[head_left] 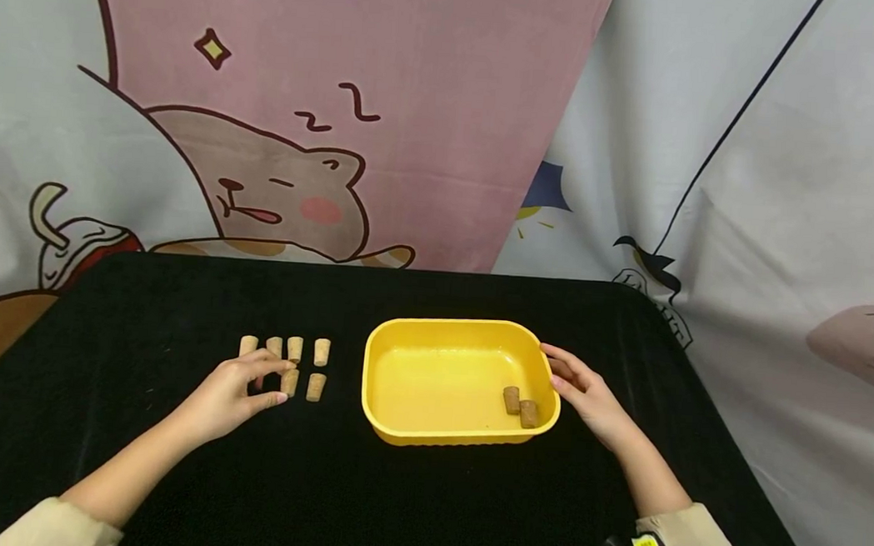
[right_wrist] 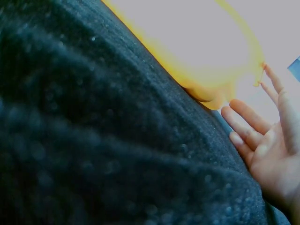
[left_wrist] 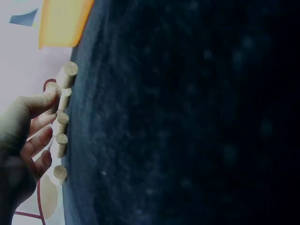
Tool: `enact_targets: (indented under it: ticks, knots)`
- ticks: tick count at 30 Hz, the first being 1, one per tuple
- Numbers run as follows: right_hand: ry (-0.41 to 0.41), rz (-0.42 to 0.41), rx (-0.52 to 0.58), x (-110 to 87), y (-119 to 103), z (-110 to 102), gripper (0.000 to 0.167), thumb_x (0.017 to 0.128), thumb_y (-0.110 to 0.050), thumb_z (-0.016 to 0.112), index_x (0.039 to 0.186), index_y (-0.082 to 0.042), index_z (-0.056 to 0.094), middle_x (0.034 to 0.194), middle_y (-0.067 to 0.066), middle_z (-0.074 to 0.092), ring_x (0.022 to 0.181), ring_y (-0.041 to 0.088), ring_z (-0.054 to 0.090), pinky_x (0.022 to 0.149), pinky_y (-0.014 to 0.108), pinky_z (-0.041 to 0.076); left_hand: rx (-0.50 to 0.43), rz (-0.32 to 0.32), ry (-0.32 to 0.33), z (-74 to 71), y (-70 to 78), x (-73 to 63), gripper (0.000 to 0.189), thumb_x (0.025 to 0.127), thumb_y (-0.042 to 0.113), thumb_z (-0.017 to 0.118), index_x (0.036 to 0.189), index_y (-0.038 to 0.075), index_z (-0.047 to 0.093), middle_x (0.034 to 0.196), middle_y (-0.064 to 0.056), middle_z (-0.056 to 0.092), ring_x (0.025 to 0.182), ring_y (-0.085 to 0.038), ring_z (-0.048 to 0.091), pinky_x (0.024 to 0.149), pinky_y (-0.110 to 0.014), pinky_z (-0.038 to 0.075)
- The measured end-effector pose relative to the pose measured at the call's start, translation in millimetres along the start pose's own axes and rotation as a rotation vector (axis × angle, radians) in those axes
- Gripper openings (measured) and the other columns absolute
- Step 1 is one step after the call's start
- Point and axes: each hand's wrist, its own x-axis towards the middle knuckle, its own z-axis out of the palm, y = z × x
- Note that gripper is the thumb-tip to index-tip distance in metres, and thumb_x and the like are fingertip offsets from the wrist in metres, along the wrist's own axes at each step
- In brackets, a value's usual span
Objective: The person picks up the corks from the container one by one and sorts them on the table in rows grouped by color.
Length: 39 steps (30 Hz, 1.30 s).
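My left hand (head_left: pixel 230 390) pinches a tapered cork stopper (head_left: pixel 290 383) between thumb and index finger; the left wrist view shows this cork (left_wrist: pixel 55 89) at the fingertips too. Just right of it another cork (head_left: pixel 316 387) stands on the black cloth. Behind them is a row of several more corks (head_left: pixel 322 352), partly covered by my fingers on its left side. My right hand (head_left: pixel 596 406) touches the right end of a yellow plastic tub (head_left: pixel 427 433) with extended fingers. Two darker corks (head_left: pixel 528 414) lie in the tub's front right corner.
A black cloth (head_left: pixel 408 505) covers the table. Behind it hangs a printed curtain (head_left: pixel 420 55) with a cartoon bear. At my right sleeve (head_left: pixel 694 543) sits a small black device with a yellow label (head_left: pixel 646 545).
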Motion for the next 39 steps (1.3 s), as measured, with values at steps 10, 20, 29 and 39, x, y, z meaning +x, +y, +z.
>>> enact_targets:
  ticks: [10,20,29,39]
  knots:
    - [0.001,0.000,-0.004,0.1,-0.6,0.6,0.047,0.101,-0.011,0.045,0.147,-0.006,0.033,0.136,0.027,0.045,0.113,0.013,0.056,0.090,0.030,0.046,-0.003,-0.049,-0.060,5.6,-10.4,0.2,0.042,0.082,0.017,0.074,0.122,0.006,0.063,0.103,-0.001,0.058,0.075,-0.011,0.049,0.058,-0.025,0.045]
    - [-0.002,0.005,-0.003,-0.3,-1.0,1.1,0.047,0.101,-0.011,0.045,0.146,-0.005,0.034,0.137,0.027,0.045,0.114,0.012,0.055,0.090,0.030,0.046,0.045,-0.049,-0.033,4.5,-11.0,0.1,0.047,0.079,0.019,0.078,0.122,0.009,0.063,0.106,-0.002,0.061,0.081,-0.012,0.053,0.064,-0.027,0.047]
    - [0.005,0.009,-0.006,0.0,-1.3,0.9,0.047,0.101,-0.011,0.045,0.146,-0.006,0.034,0.136,0.026,0.046,0.113,0.013,0.056,0.090,0.030,0.046,0.015,-0.017,0.049,-4.7,2.1,-0.6,0.047,0.078,0.019,0.080,0.120,0.006,0.063,0.112,-0.008,0.060,0.088,-0.018,0.056,0.067,-0.032,0.049]
    - [0.001,0.006,-0.005,-0.2,-0.5,0.2,0.046,0.101,-0.011,0.044,0.146,-0.006,0.034,0.136,0.027,0.046,0.112,0.014,0.056,0.089,0.031,0.047,-0.064,0.038,0.129,-11.6,42.3,9.6,0.047,0.078,0.016,0.080,0.122,0.010,0.063,0.119,-0.003,0.060,0.101,-0.025,0.056,0.078,-0.047,0.049]
